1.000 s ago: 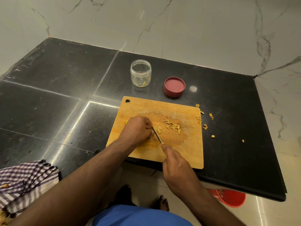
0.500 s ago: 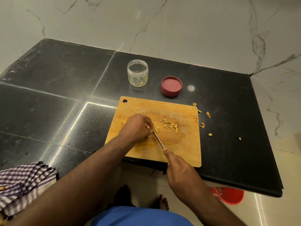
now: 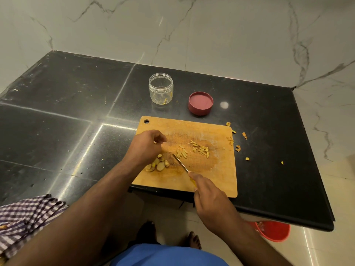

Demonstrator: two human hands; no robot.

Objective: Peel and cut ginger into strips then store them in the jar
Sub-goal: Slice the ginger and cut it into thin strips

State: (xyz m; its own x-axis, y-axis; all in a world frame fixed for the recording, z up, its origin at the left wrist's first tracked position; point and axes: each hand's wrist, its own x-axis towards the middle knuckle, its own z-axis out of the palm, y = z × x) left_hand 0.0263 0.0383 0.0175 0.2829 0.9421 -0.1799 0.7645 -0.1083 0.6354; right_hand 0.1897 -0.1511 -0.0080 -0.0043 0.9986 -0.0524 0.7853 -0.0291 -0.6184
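Observation:
A wooden cutting board [image 3: 211, 181] lies at the front edge of the black counter. Peeled ginger slices [image 3: 158, 165] sit in a small pile on its left part. Cut ginger strips [image 3: 199, 149] lie scattered mid-board. My left hand [image 3: 146, 147] hovers just above and behind the slices, fingers loosely curled, with nothing seen in it. My right hand [image 3: 213, 204] grips a yellow-handled knife [image 3: 179, 163], whose blade tip rests on the board between slices and strips. Behind the board stand the clear open jar [image 3: 161, 89], holding a few strips, and its red lid [image 3: 200, 102].
Ginger peel scraps [image 3: 238, 148] lie on the counter to the right of the board. A checked cloth [image 3: 25, 217] lies at the lower left. A red bucket [image 3: 272, 230] stands on the floor under the counter's right end. Marble walls close off the back.
My left hand has lifted off the ginger and drawn back to the left, uncovering the pile of slices. The knife has stopped cutting and its tip rests on the board.

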